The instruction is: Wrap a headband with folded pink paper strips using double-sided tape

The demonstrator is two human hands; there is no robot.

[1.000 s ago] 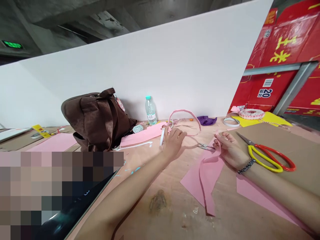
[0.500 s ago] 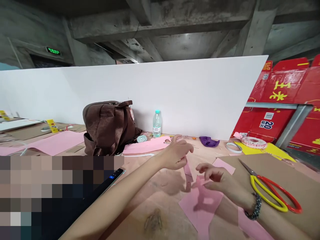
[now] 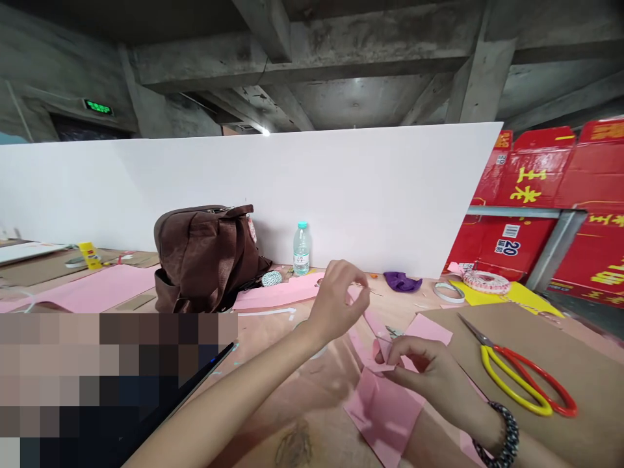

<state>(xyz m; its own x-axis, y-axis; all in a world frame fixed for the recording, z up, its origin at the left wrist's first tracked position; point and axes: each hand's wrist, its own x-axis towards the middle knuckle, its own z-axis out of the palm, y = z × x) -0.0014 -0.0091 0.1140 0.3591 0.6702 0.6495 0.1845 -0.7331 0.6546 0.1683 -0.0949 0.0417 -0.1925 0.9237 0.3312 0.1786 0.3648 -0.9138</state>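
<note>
My left hand (image 3: 341, 302) is raised over the table, its thumb and fingers pinched on the upper end of a narrow pink paper strip (image 3: 373, 323). The strip slants down toward my right hand (image 3: 426, 364), which wears a dark beaded bracelet (image 3: 507, 432). Between that hand's thumb and fingers is a folded piece of pink paper (image 3: 380, 366), where the strip's lower end meets it; whether they are joined I cannot tell. Below them a wider pink paper piece (image 3: 385, 416) hangs or lies close to the tabletop.
Scissors (image 3: 517, 374) with red and yellow handles lie on brown cardboard (image 3: 575, 357) at right. Behind stand a brown backpack (image 3: 209, 257) and a water bottle (image 3: 301, 250). A tape roll (image 3: 449, 292), ribbon spool (image 3: 486, 282) and purple cloth (image 3: 402, 281) lie near the white board (image 3: 370, 201).
My right hand has closed on the folded pink paper and lifted part of it. The strip in my left hand now reaches toward it. The view has shifted slightly.
</note>
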